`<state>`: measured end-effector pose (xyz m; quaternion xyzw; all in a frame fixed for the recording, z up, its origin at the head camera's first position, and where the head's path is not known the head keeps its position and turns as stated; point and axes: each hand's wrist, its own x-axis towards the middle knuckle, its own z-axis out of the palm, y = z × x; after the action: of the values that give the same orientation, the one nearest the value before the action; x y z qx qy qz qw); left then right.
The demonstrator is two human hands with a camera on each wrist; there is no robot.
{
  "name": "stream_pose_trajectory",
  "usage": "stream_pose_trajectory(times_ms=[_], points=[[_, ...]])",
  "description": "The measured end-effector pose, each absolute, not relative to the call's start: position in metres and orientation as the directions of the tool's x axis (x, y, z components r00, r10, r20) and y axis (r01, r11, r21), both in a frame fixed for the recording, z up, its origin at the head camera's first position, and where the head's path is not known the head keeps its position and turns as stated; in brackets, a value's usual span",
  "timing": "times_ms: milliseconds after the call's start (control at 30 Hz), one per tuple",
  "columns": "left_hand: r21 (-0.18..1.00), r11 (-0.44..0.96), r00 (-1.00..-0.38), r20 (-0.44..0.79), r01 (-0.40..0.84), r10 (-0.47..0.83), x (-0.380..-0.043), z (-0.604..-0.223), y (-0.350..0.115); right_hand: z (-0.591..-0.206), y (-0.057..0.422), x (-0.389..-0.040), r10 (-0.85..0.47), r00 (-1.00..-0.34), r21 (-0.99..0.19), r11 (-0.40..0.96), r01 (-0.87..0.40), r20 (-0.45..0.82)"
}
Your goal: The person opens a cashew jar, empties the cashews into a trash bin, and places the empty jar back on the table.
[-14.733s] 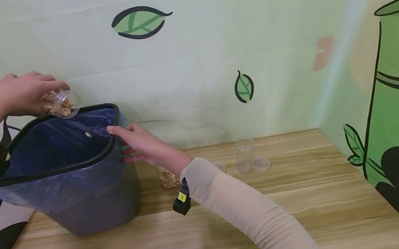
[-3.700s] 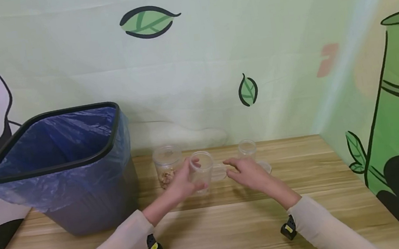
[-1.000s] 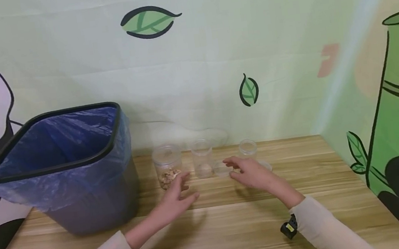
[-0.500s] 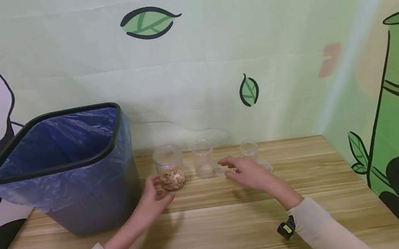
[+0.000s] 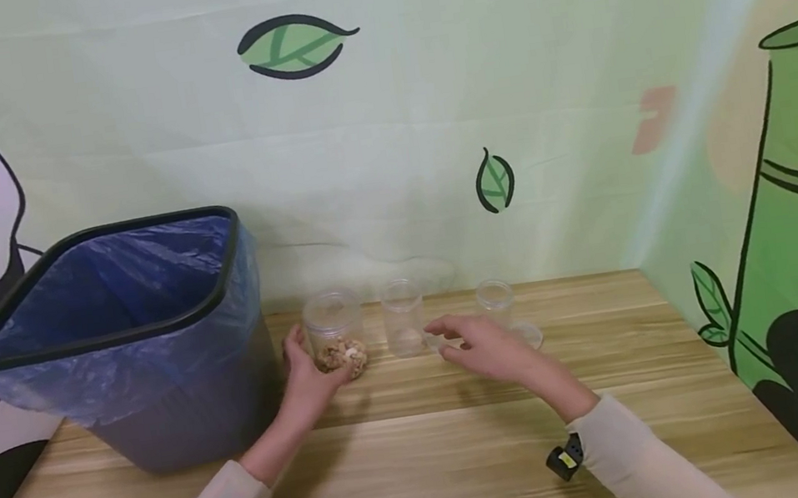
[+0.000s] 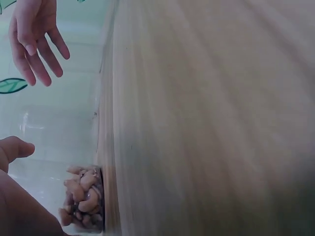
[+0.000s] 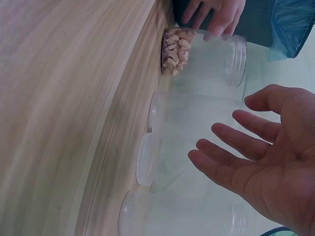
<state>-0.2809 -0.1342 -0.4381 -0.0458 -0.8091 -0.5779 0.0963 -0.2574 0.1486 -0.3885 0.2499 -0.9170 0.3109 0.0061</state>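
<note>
Farther back than 0.5 s ago, the left hand (image 5: 306, 383) now reaches around the nut jar (image 5: 335, 335), its fingers by the left side and its thumb at the front; whether it grips, I cannot tell. That clear jar stands upright on the worktop (image 5: 437, 479), with nuts (image 5: 337, 354) in its lower part. Slightly farther left than before, the right hand (image 5: 484, 349) is open, its fingers spread, holding nothing. Between the 2 hands, set back from them, stands a tall clear jar (image 5: 404, 317). Beside it, near the right fingertips, lies a clear lid (image 7: 146, 160). Just behind the right hand stands another clear jar (image 5: 494, 304), partly hidden by it, and a second lid (image 5: 530, 334) lies to its right. Left of the left hand stands a grey bin (image 5: 195, 427) with a blue liner (image 5: 137, 271).
</note>
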Motion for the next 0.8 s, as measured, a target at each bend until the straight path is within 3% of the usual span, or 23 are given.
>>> stream_pose_trajectory(times_ms=[400,800], points=[[0.965,0.241,-0.98,0.143,0.106,-0.141,-0.308,-0.443,-0.121,-0.381,0.132,-0.257,-0.462,-0.872,-0.572,0.677,-0.463,0.159],[0.976,0.126,-0.974,0.194,0.18,-0.114,-0.32,-0.452,-0.119,-0.381,0.125,-0.259,-0.48,-0.863,-0.577,0.663,-0.477,0.162]])
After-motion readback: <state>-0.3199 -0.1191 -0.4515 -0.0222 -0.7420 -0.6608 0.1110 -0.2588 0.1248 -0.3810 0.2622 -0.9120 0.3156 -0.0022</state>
